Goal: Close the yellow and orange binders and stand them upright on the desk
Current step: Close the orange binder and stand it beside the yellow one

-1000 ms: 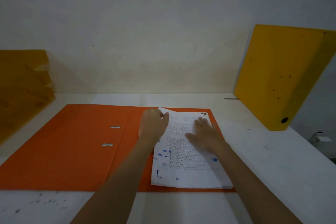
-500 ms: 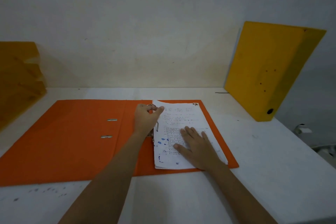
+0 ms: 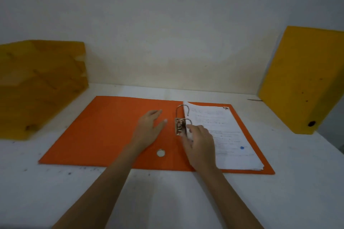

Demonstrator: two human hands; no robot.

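Observation:
The orange binder [image 3: 104,132] lies open and flat on the white desk [image 3: 167,201]. Its metal ring mechanism [image 3: 181,119] stands near the spine, and a stack of printed paper [image 3: 227,134] rests on the right cover. My left hand [image 3: 150,128] lies flat with fingers spread on the orange spine area, left of the rings. My right hand [image 3: 200,145] has its fingers curled at the lower ring and clamp, partly over the paper's left edge. The yellow binder [image 3: 301,80] is closed and stands upright at the far right, leaning toward the wall.
A stack of amber-yellow letter trays [image 3: 39,87] sits at the left against the wall. The desk's right edge runs just past the yellow binder. A round metal finger hole [image 3: 160,153] shows in the orange spine.
My left hand left the rings and moved left onto the spine. My right hand came off the paper and went to the ring mechanism. The rings are now uncovered.

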